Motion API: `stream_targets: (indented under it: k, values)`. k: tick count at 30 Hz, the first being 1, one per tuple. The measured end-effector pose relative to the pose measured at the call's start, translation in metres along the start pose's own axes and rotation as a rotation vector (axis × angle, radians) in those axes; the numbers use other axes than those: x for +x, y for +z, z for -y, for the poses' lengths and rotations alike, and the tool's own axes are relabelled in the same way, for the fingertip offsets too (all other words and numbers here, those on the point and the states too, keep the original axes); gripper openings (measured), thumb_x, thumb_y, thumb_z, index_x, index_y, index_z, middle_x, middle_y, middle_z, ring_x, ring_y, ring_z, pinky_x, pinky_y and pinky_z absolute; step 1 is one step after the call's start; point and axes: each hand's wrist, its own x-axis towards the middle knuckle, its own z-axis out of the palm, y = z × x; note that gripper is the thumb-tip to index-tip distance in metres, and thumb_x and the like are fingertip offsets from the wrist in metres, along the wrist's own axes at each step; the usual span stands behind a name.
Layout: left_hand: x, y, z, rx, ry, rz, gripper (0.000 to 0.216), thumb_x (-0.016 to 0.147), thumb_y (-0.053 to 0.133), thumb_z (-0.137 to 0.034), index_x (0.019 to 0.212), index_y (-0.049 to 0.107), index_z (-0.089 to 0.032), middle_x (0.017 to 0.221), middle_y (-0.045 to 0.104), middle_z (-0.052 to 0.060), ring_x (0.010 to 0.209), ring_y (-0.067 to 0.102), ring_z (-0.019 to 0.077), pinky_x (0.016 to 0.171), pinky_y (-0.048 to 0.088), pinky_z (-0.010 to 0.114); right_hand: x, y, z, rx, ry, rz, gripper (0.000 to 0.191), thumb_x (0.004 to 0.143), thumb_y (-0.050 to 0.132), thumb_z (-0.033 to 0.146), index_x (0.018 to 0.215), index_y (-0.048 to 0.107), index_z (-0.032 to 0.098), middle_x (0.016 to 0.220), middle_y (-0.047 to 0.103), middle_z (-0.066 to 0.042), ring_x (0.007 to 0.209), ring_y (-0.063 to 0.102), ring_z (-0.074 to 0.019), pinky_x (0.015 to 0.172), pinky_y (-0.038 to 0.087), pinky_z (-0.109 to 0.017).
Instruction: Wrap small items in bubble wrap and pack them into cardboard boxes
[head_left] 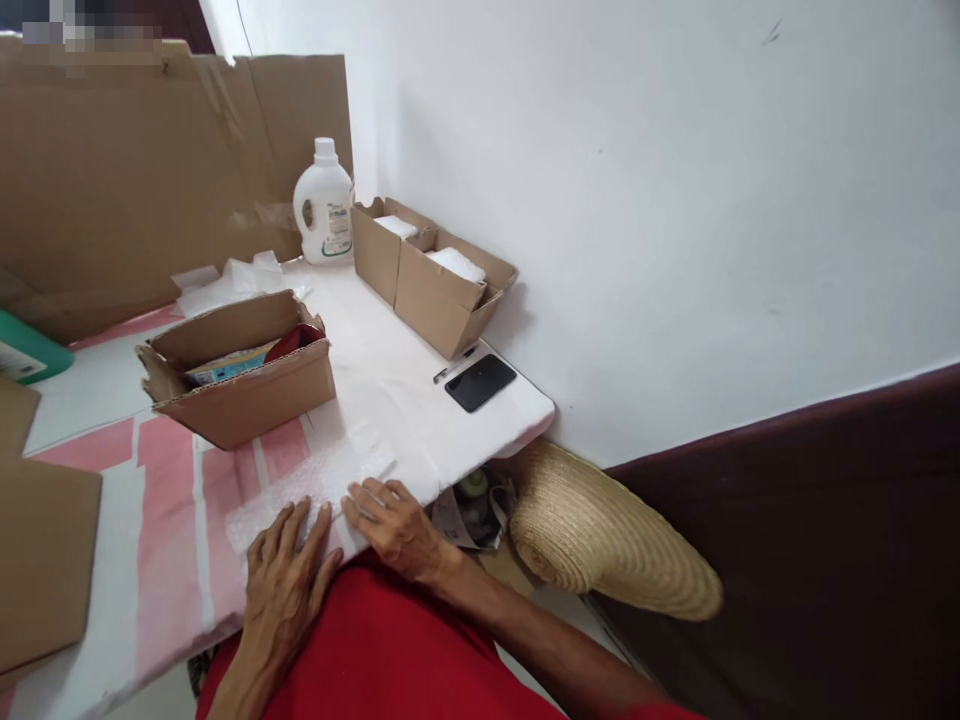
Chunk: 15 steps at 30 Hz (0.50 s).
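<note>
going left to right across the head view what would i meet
Green container, left hand, right hand, black phone, woven straw item. The bubble wrap overlaps both hands, so I left it out.

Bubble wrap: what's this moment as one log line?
left hand: on bubble wrap; right hand: at its edge; phone: on table

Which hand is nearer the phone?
Right. The right hand is below and left of the phone in view, at the bubble wrap; the left hand is farther left, also at the wrap.
</note>
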Motion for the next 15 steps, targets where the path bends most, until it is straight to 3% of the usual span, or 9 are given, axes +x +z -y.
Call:
stream_targets:
  k: [3, 7, 12, 15]
  values:
    - [0.005, -0.004, 0.0, -0.023, 0.01, 0.015, 0.047, 0.094, 0.057, -0.037, 0.139, 0.057, -0.023, 0.138, 0.062, 0.014, 0.123, 0.058, 0.0317, 0.095, 0.045, 0.045, 0.011, 0.007, 0.003, 0.034, -0.123, 0.03, 0.028, 0.103, 0.042, 0.016, 0.113, 0.067, 0.01, 0.11, 0.072, -0.013, 0.099, 0.06, -0.0247, 0.077, 0.047, -0.038]
    - [0.011, -0.01, 0.009, -0.118, 0.0, 0.068, 0.053, 0.093, 0.06, -0.039, 0.143, 0.052, -0.022, 0.134, 0.065, 0.012, 0.118, 0.06, 0.0273, 0.092, 0.048, 0.039, 0.02, 0.011, -0.007, 0.067, -0.187, 0.101, 0.022, 0.101, 0.047, 0.015, 0.097, 0.068, 0.013, 0.094, 0.069, -0.011, 0.084, 0.057, -0.0229, 0.07, 0.045, -0.037]
    - [0.006, -0.028, 0.027, -0.125, 0.095, 0.037, 0.048, 0.092, 0.061, -0.036, 0.137, 0.055, -0.019, 0.128, 0.068, 0.012, 0.116, 0.063, 0.0262, 0.094, 0.046, 0.038, 0.008, 0.014, -0.024, 0.207, -0.165, 0.046, 0.022, 0.102, 0.046, 0.013, 0.095, 0.067, 0.017, 0.091, 0.069, -0.009, 0.085, 0.06, -0.0211, 0.074, 0.049, -0.034]
    - [-0.007, -0.037, 0.036, -0.141, 0.187, 0.057, 0.045, 0.091, 0.053, -0.019, 0.135, 0.057, -0.018, 0.126, 0.069, 0.012, 0.116, 0.063, 0.0241, 0.096, 0.045, 0.037, -0.003, 0.016, -0.033, 0.334, -0.062, 0.004, 0.023, 0.103, 0.044, 0.013, 0.104, 0.066, 0.021, 0.101, 0.072, -0.009, 0.094, 0.064, -0.02, 0.081, 0.054, -0.034]
